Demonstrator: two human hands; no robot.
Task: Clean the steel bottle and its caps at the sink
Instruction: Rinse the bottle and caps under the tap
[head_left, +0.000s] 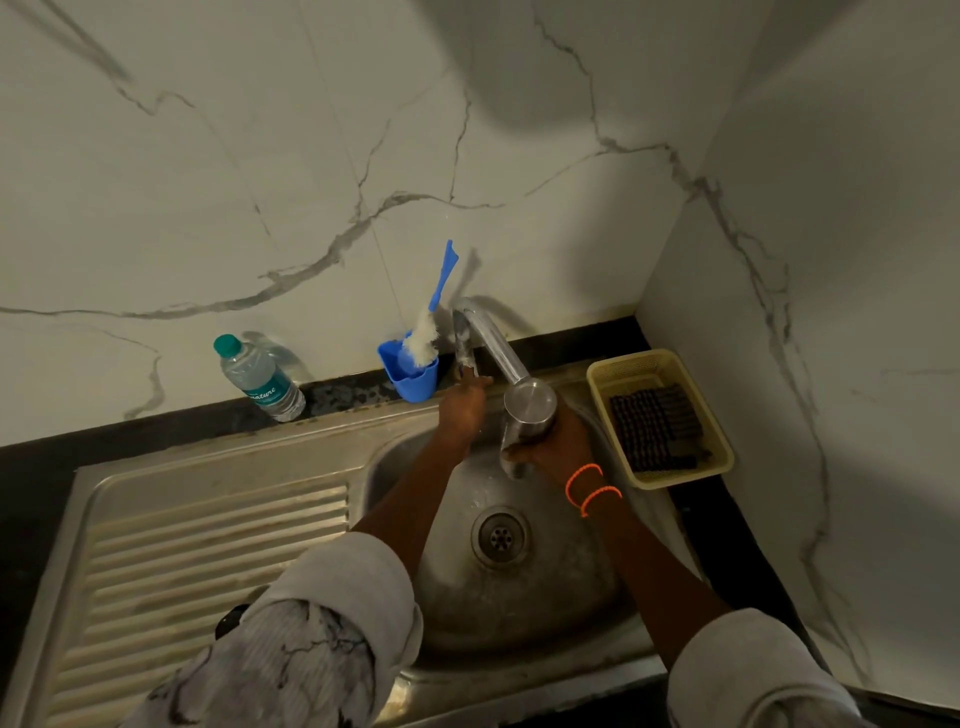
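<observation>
- While my right hand (545, 447) grips the steel bottle (524, 418) over the sink (519, 613), base upward, wet steel can slip and fall.
- My left hand (464, 402) reaches with straight fingers to the tap handle (464, 343); too much water would splash.
- No caps visible.

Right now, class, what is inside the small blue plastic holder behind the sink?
The blue plastic holder holds a white-bristled bottle brush; its blue handle sticks up, leaning toward the marble wall. The holder's walls hide the brush's lower end and anything else inside.
</observation>
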